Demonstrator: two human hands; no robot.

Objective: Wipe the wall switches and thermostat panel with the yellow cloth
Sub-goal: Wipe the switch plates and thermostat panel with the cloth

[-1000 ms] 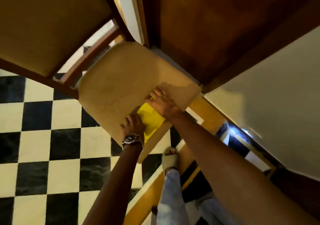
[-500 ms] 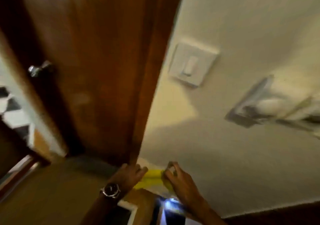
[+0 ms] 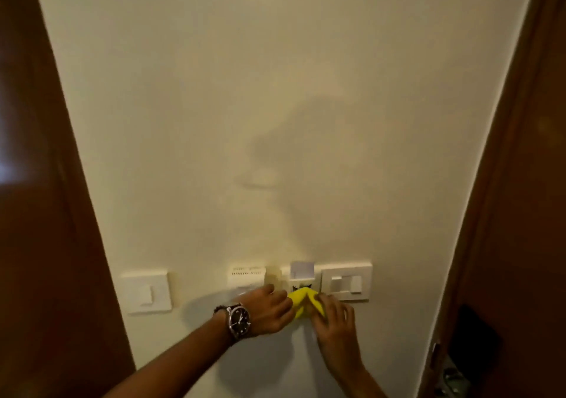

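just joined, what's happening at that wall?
A person holds a yellow cloth bunched between both hands, left hand and right hand, low on a cream wall. It sits just under the middle panel, between the vented thermostat box and the right switch plate. The single switch on the far left is untouched right now.

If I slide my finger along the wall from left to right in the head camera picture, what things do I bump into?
Brown door → single switch → thermostat panel → yellow cloth held by both hands → double switch → brown door frame.
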